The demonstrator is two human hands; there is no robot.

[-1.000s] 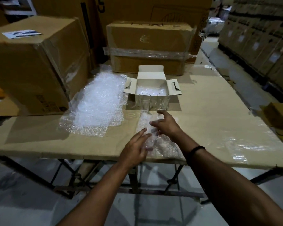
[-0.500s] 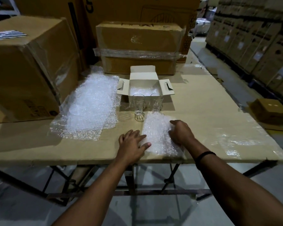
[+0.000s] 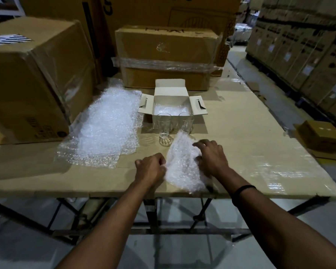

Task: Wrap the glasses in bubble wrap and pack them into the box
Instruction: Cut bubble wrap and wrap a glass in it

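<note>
A small sheet of bubble wrap (image 3: pixel 180 164) lies near the table's front edge, its far end lifted. My left hand (image 3: pixel 150 168) pinches its left edge with curled fingers. My right hand (image 3: pixel 211 157) rests on its right side, fingers bent over the wrap. Just beyond stand two clear glasses, the left glass (image 3: pixel 164 126) and the right glass (image 3: pixel 186 121). Behind them sits a small white box (image 3: pixel 171 98), flaps open, with bubble wrap inside.
A stack of bubble wrap sheets (image 3: pixel 107 129) lies at the left on the cardboard-covered table (image 3: pixel 250 148). Large cardboard cartons stand at the left (image 3: pixel 33 80) and behind the box (image 3: pixel 167 57). A small brown box (image 3: pixel 322 135) sits off the table's right edge.
Both hands flattened the small sheet on the table, then my left hand curled and pinched its left edge. The sheet's far end has lifted.
</note>
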